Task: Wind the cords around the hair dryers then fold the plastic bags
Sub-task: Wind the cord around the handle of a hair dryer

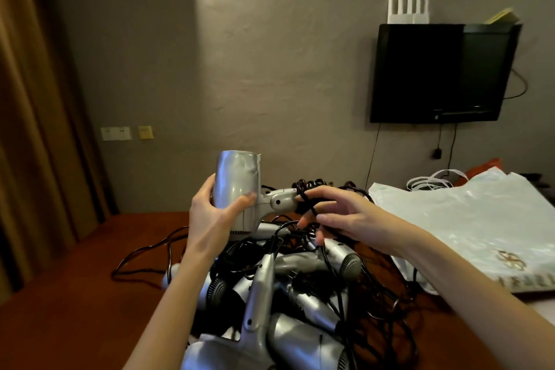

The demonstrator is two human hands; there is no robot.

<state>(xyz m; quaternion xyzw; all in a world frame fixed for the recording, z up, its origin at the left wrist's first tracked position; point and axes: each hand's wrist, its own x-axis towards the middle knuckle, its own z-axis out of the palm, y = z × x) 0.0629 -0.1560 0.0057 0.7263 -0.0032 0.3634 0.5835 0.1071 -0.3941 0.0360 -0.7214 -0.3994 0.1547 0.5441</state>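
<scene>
One dryer [240, 186], mid-frame, is gripped at the barrel by the left hand [210, 213] while the right hand's [339, 216] fingers [309, 221] pinch its cord [306, 198] around the handle; the pile [285, 294] below and bag [468, 219] at right await.

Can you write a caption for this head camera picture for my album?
Left hand holds a silver hair dryer while right hand winds its black cord.
</scene>
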